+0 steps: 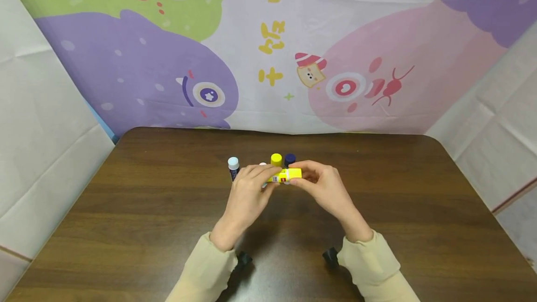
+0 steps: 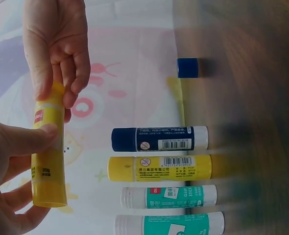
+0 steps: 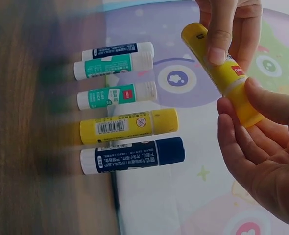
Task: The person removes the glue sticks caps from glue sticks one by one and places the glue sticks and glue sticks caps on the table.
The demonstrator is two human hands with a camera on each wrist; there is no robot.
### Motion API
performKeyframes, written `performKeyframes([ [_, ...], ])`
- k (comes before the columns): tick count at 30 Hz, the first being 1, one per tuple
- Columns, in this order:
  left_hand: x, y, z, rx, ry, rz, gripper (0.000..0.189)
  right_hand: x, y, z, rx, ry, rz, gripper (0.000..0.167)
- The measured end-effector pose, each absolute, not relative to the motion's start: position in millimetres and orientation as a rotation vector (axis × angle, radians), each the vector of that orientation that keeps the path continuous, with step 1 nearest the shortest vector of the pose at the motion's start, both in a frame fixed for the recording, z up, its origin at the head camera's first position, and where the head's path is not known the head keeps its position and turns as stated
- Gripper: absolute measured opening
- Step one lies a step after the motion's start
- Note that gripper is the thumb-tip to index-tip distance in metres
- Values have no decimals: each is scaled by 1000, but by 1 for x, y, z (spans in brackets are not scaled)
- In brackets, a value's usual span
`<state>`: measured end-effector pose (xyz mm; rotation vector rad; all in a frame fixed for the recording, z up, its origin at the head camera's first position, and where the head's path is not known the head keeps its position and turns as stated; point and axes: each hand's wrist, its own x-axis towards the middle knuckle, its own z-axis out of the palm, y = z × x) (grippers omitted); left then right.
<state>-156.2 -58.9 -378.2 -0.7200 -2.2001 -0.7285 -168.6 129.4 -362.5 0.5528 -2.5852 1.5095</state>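
Note:
A yellow glue stick [image 1: 281, 177] is held sideways between both hands, above the table. My left hand [image 1: 247, 195] grips its body, thumb along the label in the left wrist view. At the other end, my right hand [image 1: 325, 188] pinches the yellow cap [image 3: 245, 105] between thumb and fingers. The cap sits on the tube, and a pale band shows where they meet. Just behind the hands stand several upright glue sticks: a dark blue one [image 2: 159, 138], a yellow one [image 2: 159, 168] and two green ones, one nearer the middle [image 3: 116, 95] and another [image 3: 112, 64] beside it.
A dark blue glue stick with a pale cap [image 1: 233, 167] stands left of the others. A separate small dark blue cap [image 2: 187, 68] is on the brown wooden table [image 1: 168, 209]. A cartoon-printed cloth [image 1: 268, 106] hangs at the table's far edge.

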Motion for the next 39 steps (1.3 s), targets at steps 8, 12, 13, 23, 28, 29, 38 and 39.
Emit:
performKeyframes([
  [8,-156,-59,-378,-716,-2224,-714,33,-168,131,-361,581,-2576,1470,30],
  [12,-156,-59,-377,-709,-2236,-700,34,-168,132,-361,585,-2571,1483,30],
  [13,-156,-59,-377,-707,-2239,-700,34,-168,132,-361,584,-2569,1487,30],
  [23,-157,-60,-376,-667,-2282,-723,34,-168,136,-359,584,-2540,1487,29],
  [28,-158,-60,-375,-651,-2293,-748,33,-169,138,-358,572,-2523,1479,27],
  [29,-158,-60,-375,-650,-2289,-753,32,-169,138,-358,571,-2520,1481,26],
  [38,-160,-62,-377,-566,-2284,-814,28,-171,140,-360,537,-2516,1454,26],
  [39,-161,-63,-377,-553,-2284,-824,28,-171,140,-359,527,-2516,1453,26],
])
